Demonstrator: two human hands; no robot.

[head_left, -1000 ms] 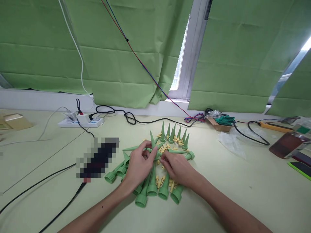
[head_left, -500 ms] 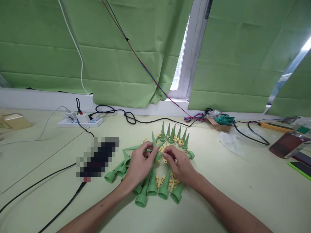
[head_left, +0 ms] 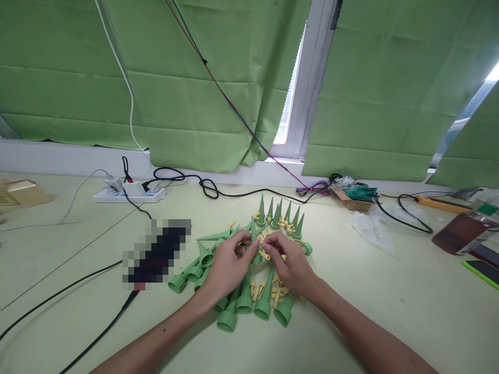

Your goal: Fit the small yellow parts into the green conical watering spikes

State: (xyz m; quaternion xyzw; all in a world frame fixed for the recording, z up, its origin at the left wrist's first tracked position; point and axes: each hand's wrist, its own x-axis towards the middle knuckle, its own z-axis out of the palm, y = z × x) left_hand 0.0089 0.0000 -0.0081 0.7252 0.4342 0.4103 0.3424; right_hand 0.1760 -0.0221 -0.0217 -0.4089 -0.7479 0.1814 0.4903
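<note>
My left hand [head_left: 230, 258] grips a green cone-shaped spike [head_left: 253, 228], which points upward with its wide end below the fingers. Close beside it, my right hand [head_left: 287, 259] has thumb and forefinger pinched on a small yellow piece [head_left: 265, 255]. Green spikes lie below and left of the hands, their round open ends toward me, among them one at the front [head_left: 226, 320]. Behind the hands, several more spikes [head_left: 261, 212] stand upright. Small yellow parts [head_left: 276, 294] are scattered between the spikes. My fingers partly hide both held things.
Left of the spikes lies a pixelated dark object [head_left: 159, 254] with a cable. A white power strip [head_left: 130, 195] and black cables run along the wall. At the right are a small cardboard box [head_left: 353, 201], clear plastic, a dark red bottle [head_left: 460, 232] and a green-edged device [head_left: 483, 271].
The spike in my left hand has tilted and shifted slightly right and down. My left hand has moved a little to the right, and my right fingertips remain close to the spike.
</note>
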